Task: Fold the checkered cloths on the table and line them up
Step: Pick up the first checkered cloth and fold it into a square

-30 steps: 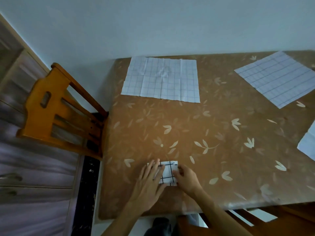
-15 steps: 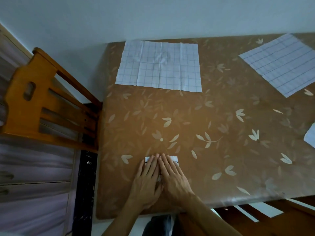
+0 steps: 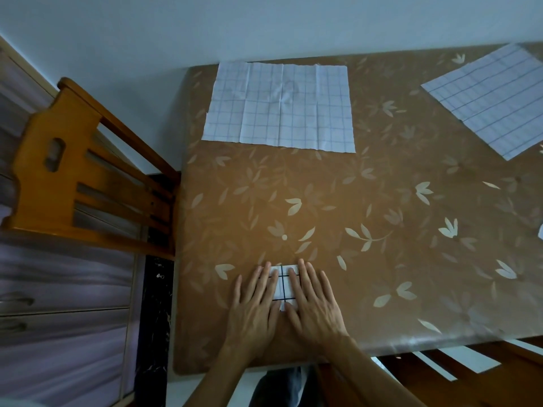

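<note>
White checkered cloth (image 3: 282, 286), folded small, lies at 6 o'clock on the table (image 3: 382, 201); left hand (image 3: 255, 306) and right hand (image 3: 314, 304) rest flat on it, fingers straight, pressing, gripping nothing. This piece looks nearly finished. Outstanding: unfolded cloth (image 3: 279, 107) at 12 o'clock, second flat cloth (image 3: 493, 98) at 2 o'clock, white scrap (image 3: 541, 232) at 3 o'clock; lining up not yet begun

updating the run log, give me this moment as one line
left hand: flat on folded cloth | right hand: flat on it too | unfolded cloth: far edge | second unfolded cloth: far right
</note>
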